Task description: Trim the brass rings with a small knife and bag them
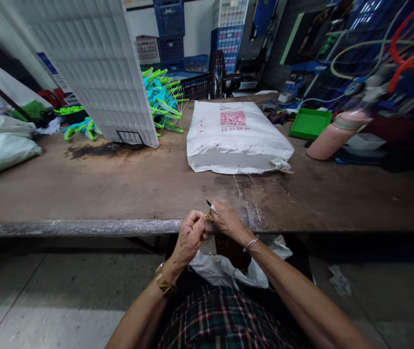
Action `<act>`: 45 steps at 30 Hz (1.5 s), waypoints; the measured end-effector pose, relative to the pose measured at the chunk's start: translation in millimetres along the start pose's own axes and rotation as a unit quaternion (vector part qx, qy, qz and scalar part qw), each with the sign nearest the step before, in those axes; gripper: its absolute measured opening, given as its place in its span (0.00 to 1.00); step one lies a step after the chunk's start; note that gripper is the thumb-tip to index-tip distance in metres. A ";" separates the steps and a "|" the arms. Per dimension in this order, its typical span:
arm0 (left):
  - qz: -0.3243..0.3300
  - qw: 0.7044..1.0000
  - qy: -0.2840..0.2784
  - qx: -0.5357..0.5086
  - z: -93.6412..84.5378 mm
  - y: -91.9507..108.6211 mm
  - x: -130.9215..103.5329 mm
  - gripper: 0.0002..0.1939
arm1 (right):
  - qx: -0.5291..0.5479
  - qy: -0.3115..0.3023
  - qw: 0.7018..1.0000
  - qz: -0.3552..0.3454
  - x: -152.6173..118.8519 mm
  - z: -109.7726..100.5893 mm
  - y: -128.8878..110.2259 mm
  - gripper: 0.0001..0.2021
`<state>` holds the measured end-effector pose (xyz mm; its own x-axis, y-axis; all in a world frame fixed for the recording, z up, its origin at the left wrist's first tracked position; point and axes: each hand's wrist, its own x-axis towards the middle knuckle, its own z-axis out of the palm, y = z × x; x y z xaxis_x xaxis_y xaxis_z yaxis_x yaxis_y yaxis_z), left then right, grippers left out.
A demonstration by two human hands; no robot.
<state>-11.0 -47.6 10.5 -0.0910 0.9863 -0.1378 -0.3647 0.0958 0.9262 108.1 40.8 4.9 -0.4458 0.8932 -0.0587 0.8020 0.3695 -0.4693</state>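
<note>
At the front edge of the table, my left hand (191,235) is closed, its fingertips pinching a small brass-coloured piece (208,216). Right beside it, my right hand (229,222) is closed around a small knife (209,204) whose dark pointed tip sticks out up and to the left. The two hands nearly touch, with the small piece between them; its exact shape is too small to make out. Below them, in my lap, lies an opened white sack (210,269) with dark brown contents that I cannot identify.
A full white woven bag (228,140) with red print lies on the wooden table (127,194). A ribbed white panel (98,68) stands upright left of it, with green and blue plastic pieces (168,99) behind. A green tray (310,123) and a pink bottle (337,135) are at right.
</note>
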 end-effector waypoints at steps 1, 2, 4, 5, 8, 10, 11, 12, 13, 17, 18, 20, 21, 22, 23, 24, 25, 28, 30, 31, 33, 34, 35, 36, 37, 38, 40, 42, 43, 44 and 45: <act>-0.013 0.999 -0.001 -0.032 -0.3 -0.2 1.0 0.15 | 0.051 0.008 0.999 0.016 0.9 0.4 -0.6 0.09; -0.024 0.998 -0.001 -0.063 -0.8 -0.7 2.2 0.15 | 0.110 0.009 0.993 0.032 0.7 1.1 -2.2 0.09; -0.040 0.992 -0.002 -0.116 -2.1 -2.2 4.6 0.15 | 0.234 -0.013 0.971 0.053 -2.4 2.8 -7.4 0.11; -0.046 0.990 0.000 -0.134 -2.7 -2.8 5.4 0.15 | 0.290 -0.034 0.955 0.059 -5.0 3.8 -10.6 0.12; -0.060 0.986 0.013 -0.153 -3.7 -3.5 6.3 0.17 | 0.418 -0.099 0.899 0.090 -13.2 6.9 -19.1 0.13; -0.066 0.986 0.024 -0.151 -3.8 -3.8 6.7 0.18 | 0.463 -0.120 0.872 0.108 -16.5 9.4 -22.2 0.12; -0.068 0.986 0.028 -0.148 -3.9 -4.0 6.8 0.19 | 0.472 -0.121 0.867 0.106 -17.0 10.7 -22.8 0.12; -0.071 0.987 0.032 -0.144 -3.9 -4.3 6.9 0.19 | 0.473 -0.113 0.868 0.098 -16.9 12.1 -22.8 0.11; -0.074 0.987 0.038 -0.138 -4.0 -4.6 6.8 0.20 | 0.467 -0.098 0.875 0.085 -16.3 13.3 -22.5 0.10; -0.092 0.986 0.080 -0.111 -5.5 -5.6 5.0 0.22 | 0.402 -0.005 0.915 0.042 -12.6 14.4 -20.8 0.07; -0.095 0.986 0.089 -0.108 -6.2 -5.9 4.6 0.22 | 0.381 0.014 0.924 0.031 -12.0 13.7 -20.7 0.07; -0.101 0.984 0.098 -0.105 -7.4 -6.5 4.4 0.23 | 0.346 0.031 0.938 0.009 -11.8 11.6 -20.8 0.08; -0.104 0.984 0.098 -0.105 -7.8 -6.8 4.5 0.23 | 0.336 0.031 0.941 -0.001 -12.1 10.3 -21.3 0.08; -0.107 0.984 0.095 -0.104 -7.8 -7.1 4.7 0.24 | 0.331 0.028 0.943 -0.009 -12.6 9.1 -21.9 0.08; -0.108 0.985 0.088 -0.101 -7.7 -7.2 4.8 0.24 | 0.328 0.025 0.944 -0.014 -13.2 7.8 -22.7 0.08; -0.108 0.986 0.080 -0.099 -7.4 -7.4 4.7 0.23 | 0.328 0.022 0.944 -0.017 -13.8 6.5 -23.6 0.08; -0.108 0.987 0.072 -0.098 -7.0 -7.5 4.6 0.22 | 0.330 0.022 0.944 -0.018 -14.3 5.1 -24.4 0.08; -0.115 0.985 0.049 -0.121 -6.4 -8.0 3.9 0.20 | 0.342 0.022 0.939 -0.016 -14.3 2.0 -25.0 0.07; -0.135 0.977 0.036 -0.162 -6.7 -8.1 3.7 0.18 | 0.363 0.015 0.932 0.000 -13.5 1.5 -23.1 0.08; -0.149 0.970 0.030 -0.187 -6.9 -7.9 3.7 0.17 | 0.375 0.010 0.927 0.013 -13.2 1.8 -21.7 0.09; -0.182 0.953 0.027 -0.240 -7.2 -7.0 4.0 0.15 | 0.395 0.002 0.918 0.032 -13.3 2.8 -18.6 0.11; -0.201 0.943 0.031 -0.263 -7.2 -6.2 4.4 0.13 | 0.398 0.000 0.917 0.034 -13.8 3.1 -17.3 0.12; -0.219 0.933 0.036 -0.285 -7.1 -5.3 4.8 0.11 | 0.396 -0.002 0.918 0.031 -14.6 3.1 -16.3 0.12; -0.237 0.922 0.041 -0.303 -7.0 -4.1 5.4 0.09 | 0.391 -0.005 0.920 0.025 -15.6 2.7 -15.7 0.12; -0.254 0.912 0.046 -0.320 -6.9 -2.7 6.0 0.06 | 0.386 -0.011 0.922 0.016 -16.8 1.9 -15.4 0.12; -0.269 0.902 0.049 -0.334 -6.8 -1.3 6.6 0.04 | 0.381 -0.019 0.924 0.007 -17.9 0.9 -15.3 0.12; -0.292 0.886 0.050 -0.357 -6.6 1.5 7.6 0.06 | 0.378 -0.034 0.925 -0.010 -19.7 -0.9 -15.0 0.13; -0.306 0.876 0.046 -0.369 -6.1 3.9 7.9 0.09 | 0.377 -0.042 0.925 -0.017 -20.5 -1.9 -14.6 0.13; -0.312 0.874 0.044 -0.369 -5.6 4.7 7.6 0.10 | 0.373 -0.042 0.927 -0.018 -20.7 -2.0 -14.4 0.13; -0.317 0.874 0.043 -0.365 -4.8 5.4 7.0 0.10 | 0.370 -0.040 0.928 -0.017 -20.7 -1.9 -14.5 0.12; -0.321 0.876 0.045 -0.357 -3.8 5.7 6.2 0.10 | 0.369 -0.040 0.929 -0.014 -20.8 -1.8 -15.0 0.12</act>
<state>-17.2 -41.4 13.6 0.2845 0.7429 -0.6060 -0.8515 0.4862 0.1963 106.1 17.1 14.7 -0.5139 0.8533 -0.0884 0.3126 0.0903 -0.9456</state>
